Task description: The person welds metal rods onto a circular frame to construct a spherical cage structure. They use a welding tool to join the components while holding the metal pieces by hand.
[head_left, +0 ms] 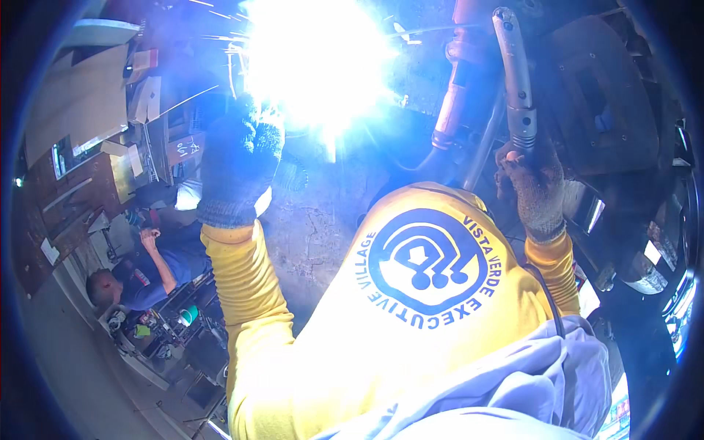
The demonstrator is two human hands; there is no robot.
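A blinding white-blue arc (319, 59) with flying sparks fills the upper middle and washes out whatever lies beneath it. My left hand (246, 165), in a dark knit glove, reaches up to the arc's lower left edge. Glare hides its fingers and anything in them. At the upper right, my right hand (534, 180), also gloved, is closed around the lower end of a slim metal tube (513, 70) with small holes along it. Beside that tube stands a reddish cylindrical piece (451, 106) with a dark cable or hose below it.
Cardboard (88, 95) and boxes (185, 149) lie at the left. Another person in a blue shirt (165, 275) is at the lower left, near a cluttered group of tools (172, 330). Dark metal parts (645, 275) crowd the right side. Scuffed grey surface (304, 227) lies between my arms.
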